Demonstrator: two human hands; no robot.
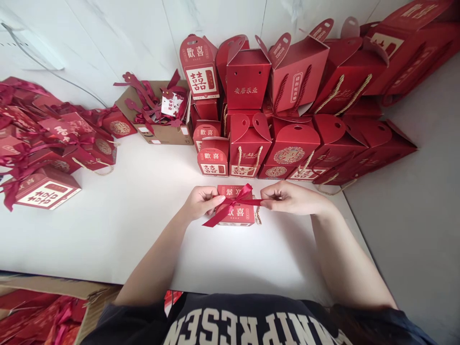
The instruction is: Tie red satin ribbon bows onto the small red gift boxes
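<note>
In front of me on the white table lies a small red gift box (pixel 245 216) with pale lettering. A dark red ribbon (pixel 220 214) crosses its top in a bow, one tail hanging toward the front left. My left hand (pixel 201 202) is at the box's left side, thumb and fingers pinching the bow's left part. On the right, my right hand (pixel 289 197) is closed on the ribbon's other part, drawn out sideways. A twisted gold cord (pixel 258 216) hangs at the box's right side, just short of my right fingers.
Stacked red gift boxes (pixel 248 79) line the back right. An open cardboard carton (pixel 170 136) holds ribbons and tags. Ribboned boxes (pixel 50 189) pile at the left. Another carton (pixel 97 299) with red items stands below the table's front left edge. A grey wall (pixel 424 201) bounds the right.
</note>
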